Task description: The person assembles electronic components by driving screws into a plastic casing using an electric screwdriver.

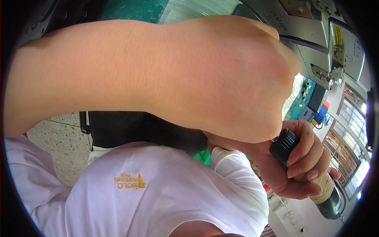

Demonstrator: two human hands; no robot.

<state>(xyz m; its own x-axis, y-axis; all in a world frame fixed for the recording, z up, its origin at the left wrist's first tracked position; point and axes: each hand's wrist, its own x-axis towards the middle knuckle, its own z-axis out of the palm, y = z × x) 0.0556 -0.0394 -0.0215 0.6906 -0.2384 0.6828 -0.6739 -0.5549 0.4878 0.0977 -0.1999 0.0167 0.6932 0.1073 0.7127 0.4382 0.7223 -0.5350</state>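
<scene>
My left forearm crosses the upper part of the view, and my left hand [244,75] is closed with its back turned up. Its fingers curl out of sight, so whatever they hold is hidden. Close beside and below it, my right hand [300,170] wraps around what appears to be an electric screwdriver. The screwdriver's black ribbed nose [284,147] shows between the thumb and fingers, with a bit of metal tip next to my left hand. Past the fingers come a tan wrapped grip [324,190] and a dark rear end with a cord.
Grey machines [304,43] with metal latches stand at the upper right. A teal mat [132,10] carries a translucent white sheet [193,10]. A small green circuit board [306,91] lies beyond my left fist, near red, blue and yellow items [323,112]. Below my forearm is a black padded surface [118,128].
</scene>
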